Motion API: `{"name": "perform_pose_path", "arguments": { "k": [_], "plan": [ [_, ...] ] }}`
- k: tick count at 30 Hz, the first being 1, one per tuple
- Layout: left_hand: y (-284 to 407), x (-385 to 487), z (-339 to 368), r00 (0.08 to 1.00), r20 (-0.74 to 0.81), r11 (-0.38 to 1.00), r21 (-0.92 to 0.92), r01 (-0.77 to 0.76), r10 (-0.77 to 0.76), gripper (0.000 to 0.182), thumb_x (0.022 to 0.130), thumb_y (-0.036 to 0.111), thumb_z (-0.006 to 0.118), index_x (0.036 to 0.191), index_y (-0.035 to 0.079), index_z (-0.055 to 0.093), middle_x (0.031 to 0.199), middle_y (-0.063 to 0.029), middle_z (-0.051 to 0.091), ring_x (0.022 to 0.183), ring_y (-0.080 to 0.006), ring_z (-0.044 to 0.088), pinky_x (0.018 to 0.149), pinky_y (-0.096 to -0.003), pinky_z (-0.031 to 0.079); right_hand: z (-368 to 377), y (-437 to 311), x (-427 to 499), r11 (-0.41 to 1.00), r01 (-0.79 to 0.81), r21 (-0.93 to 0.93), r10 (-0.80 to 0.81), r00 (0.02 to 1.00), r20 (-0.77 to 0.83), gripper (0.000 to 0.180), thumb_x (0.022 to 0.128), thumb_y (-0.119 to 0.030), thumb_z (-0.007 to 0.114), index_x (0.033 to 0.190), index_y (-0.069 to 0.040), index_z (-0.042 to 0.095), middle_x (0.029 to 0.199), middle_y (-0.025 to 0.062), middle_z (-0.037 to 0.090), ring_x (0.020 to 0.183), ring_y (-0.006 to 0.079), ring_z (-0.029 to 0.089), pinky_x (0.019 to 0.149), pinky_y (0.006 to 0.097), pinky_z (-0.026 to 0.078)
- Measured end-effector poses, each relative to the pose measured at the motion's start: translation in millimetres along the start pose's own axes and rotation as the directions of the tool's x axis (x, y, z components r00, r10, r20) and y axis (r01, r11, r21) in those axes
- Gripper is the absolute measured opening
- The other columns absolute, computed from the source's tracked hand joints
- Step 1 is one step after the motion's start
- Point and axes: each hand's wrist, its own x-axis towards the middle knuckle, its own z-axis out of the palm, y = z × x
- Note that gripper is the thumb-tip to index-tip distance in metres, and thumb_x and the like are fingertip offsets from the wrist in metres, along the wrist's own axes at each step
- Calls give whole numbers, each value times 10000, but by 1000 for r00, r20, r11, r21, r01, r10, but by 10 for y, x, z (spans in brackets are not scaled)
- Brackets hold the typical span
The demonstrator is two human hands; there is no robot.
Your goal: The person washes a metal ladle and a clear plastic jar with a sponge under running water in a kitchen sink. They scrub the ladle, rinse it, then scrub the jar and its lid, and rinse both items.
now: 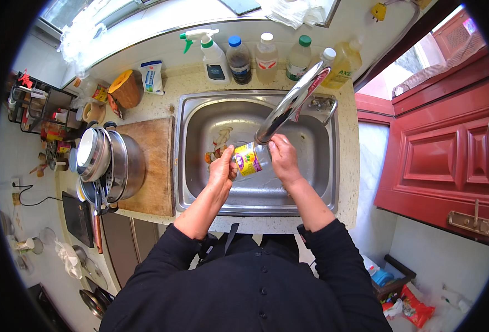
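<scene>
A clear jar with a yellow and purple printed label point(248, 159) lies tilted between my hands above the sink basin. My left hand point(223, 166) grips its left end, the thumb along the upper side. At the clear right end, my right hand point(285, 157) holds the jar, its fingers close to the faucet mouth. The chrome faucet point(288, 106) reaches down from the upper right and ends just over the jar. Whether water is running cannot be made out. Food scraps point(221, 141) lie in the stainless steel sink point(244, 208), partly hidden behind my left hand.
Several bottles, among them a white spray bottle point(216, 62), line the wall behind the sink. Left of it, stacked metal pots point(130, 166) stand on a wooden cutting board point(155, 199). A cut pumpkin point(125, 89) sits farther back. A red door point(444, 149) stands at the right.
</scene>
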Motion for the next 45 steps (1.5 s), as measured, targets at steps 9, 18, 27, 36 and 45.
{"name": "perform_pose_path", "arguments": {
  "k": [9, 18, 27, 36, 45],
  "plan": [
    [-105, 47, 98, 996, -22, 991, -104, 79, -82, 317, 878, 426, 715, 819, 156, 561, 620, 27, 550, 470, -95, 487, 427, -222, 364, 103, -56, -257, 802, 469, -370, -462, 879, 113, 325, 854, -44, 565, 1172, -9, 624, 1265, 155, 585, 1217, 349, 501, 1019, 436, 400],
    [-133, 202, 219, 972, 213, 931, -325, 165, -98, 274, 1027, 271, 431, 1058, 47, 586, 1019, -118, 675, 980, -240, 638, 877, -371, 523, 215, 113, -493, 653, 653, -384, -588, 757, 285, 346, 806, -74, 568, 1143, -38, 634, 1346, 115, 545, 1249, 349, 484, 1021, 437, 398],
    [-16, 142, 347, 935, 337, 835, -479, 269, -107, 216, 988, 241, 554, 964, 26, 563, 912, -131, 664, 921, -296, 670, 782, -387, 575, 51, 262, -491, 924, 229, -306, -230, 973, 31, 399, 766, -93, 665, 1135, 1, 545, 1169, 201, 545, 1104, 393, 534, 946, 447, 459],
    [-312, 297, 478, 931, 333, 879, -385, 281, -152, 152, 905, 137, 650, 992, 13, 655, 938, -94, 690, 931, -211, 645, 884, -349, 529, 165, 215, -266, 932, 47, -359, -45, 999, 15, 625, 727, -159, 753, 1238, 0, 431, 1191, 219, 498, 1101, 411, 536, 904, 460, 491],
    [-384, -27, 574, 948, 261, 963, -146, 228, -185, 127, 861, 223, 739, 968, 178, 688, 999, 45, 660, 992, -109, 533, 915, -343, 385, 262, 626, -222, 954, -120, -275, 89, 988, -124, 514, 734, -228, 764, 1136, -21, 521, 1063, 206, 583, 992, 397, 590, 832, 457, 501]
  ]
}}
